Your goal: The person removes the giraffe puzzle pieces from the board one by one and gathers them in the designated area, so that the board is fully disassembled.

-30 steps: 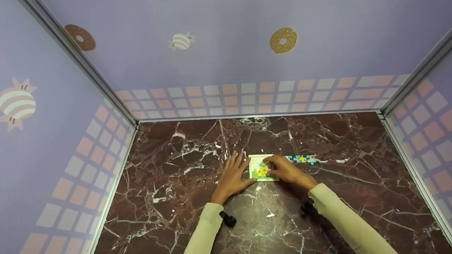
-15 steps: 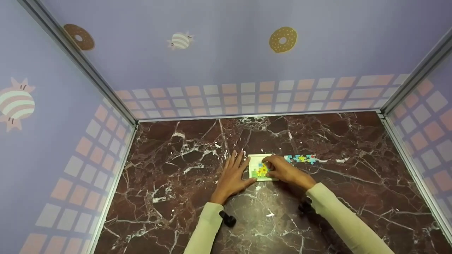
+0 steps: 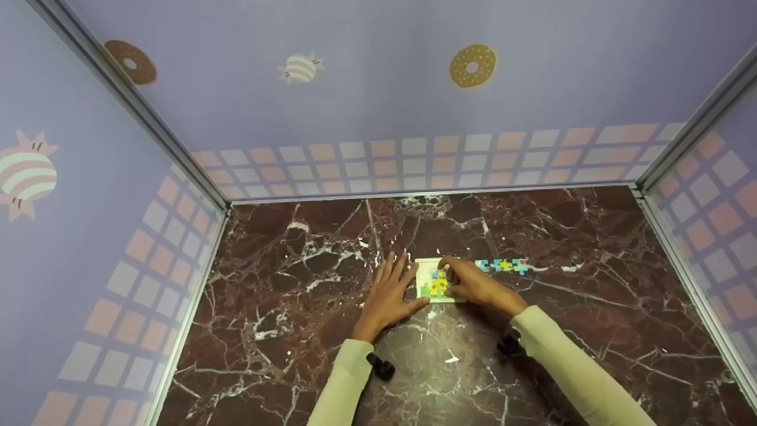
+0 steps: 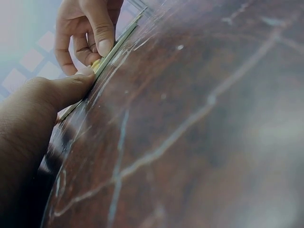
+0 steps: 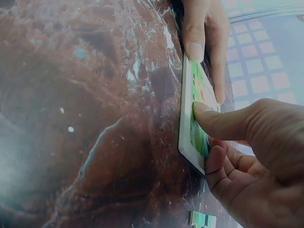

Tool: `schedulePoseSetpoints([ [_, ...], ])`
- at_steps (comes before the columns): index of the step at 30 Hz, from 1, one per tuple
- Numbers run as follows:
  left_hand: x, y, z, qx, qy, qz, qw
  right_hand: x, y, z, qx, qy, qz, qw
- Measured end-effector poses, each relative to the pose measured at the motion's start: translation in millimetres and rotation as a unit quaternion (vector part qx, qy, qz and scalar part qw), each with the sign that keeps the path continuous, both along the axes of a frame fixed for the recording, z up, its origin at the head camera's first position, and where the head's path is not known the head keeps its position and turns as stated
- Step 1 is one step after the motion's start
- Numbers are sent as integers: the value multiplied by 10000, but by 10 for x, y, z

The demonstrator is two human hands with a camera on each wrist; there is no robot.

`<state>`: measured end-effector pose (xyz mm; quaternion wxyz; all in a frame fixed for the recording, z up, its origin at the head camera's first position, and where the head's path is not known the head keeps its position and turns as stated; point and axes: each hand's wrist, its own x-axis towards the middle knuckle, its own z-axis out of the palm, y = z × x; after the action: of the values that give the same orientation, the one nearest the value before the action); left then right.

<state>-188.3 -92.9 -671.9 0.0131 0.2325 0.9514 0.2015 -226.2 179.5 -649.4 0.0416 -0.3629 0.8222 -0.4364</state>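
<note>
A small framed jigsaw puzzle [image 3: 424,270] lies on the table, its tray partly filled with yellow, green and blue pieces. My left hand [image 3: 387,299] is spread flat at its left side. The left thumb rests on the near left corner, as the left wrist view also shows. Over the right part of the tray is my right hand [image 3: 476,284], fingers bent. In the right wrist view the right thumb [image 5: 216,121] touches the puzzle's face and the other fingers curl by its edge. Whether a piece sits between them is hidden.
A short row of loose blue puzzle pieces [image 3: 502,265] lies right of the tray, one with a yellow shape and one with a red spot. The dark red marbled table [image 3: 295,355] meets lilac patterned walls [image 3: 378,89] at the back and both sides.
My right index finger has shifted slightly up and away from the blue part of the puzzle, showing more of it. My left hand stays in place.
</note>
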Motion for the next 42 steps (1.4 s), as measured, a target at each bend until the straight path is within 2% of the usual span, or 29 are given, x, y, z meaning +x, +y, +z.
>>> schedulePoseSetpoints([
  [2,2,-2,3,20,-14,2,10000,39,-14,58,-100,-41,-43,9999],
  [4,-2,-3,-1,42,-7,-1,10000,19,-15,-22,-374,146,3,9992],
  [8,-13,-6,-7,97,56,-13,9999,62,-31,-29,-698,370,-281,9965],
  [9,-13,-8,-6,105,52,-13,9999,71,-37,-28,-707,386,-398,9960],
  [11,-12,-12,-5,112,35,-5,9999,133,-64,72,-586,244,-713,9954],
  [15,-2,-14,1,127,-25,24,9999,167,-101,108,-470,58,-1137,9924],
  [21,-4,-1,10,43,-15,25,10000,229,-86,172,-647,127,-1532,9860],
  [29,-10,2,-7,75,34,-16,10000,298,83,200,-970,375,-1886,9765],
  [37,-14,1,-12,166,96,-31,9998,362,341,235,-938,5,-2290,9689],
  [42,-14,9,-11,144,51,-5,9999,389,484,234,-968,68,-2418,9655],
])
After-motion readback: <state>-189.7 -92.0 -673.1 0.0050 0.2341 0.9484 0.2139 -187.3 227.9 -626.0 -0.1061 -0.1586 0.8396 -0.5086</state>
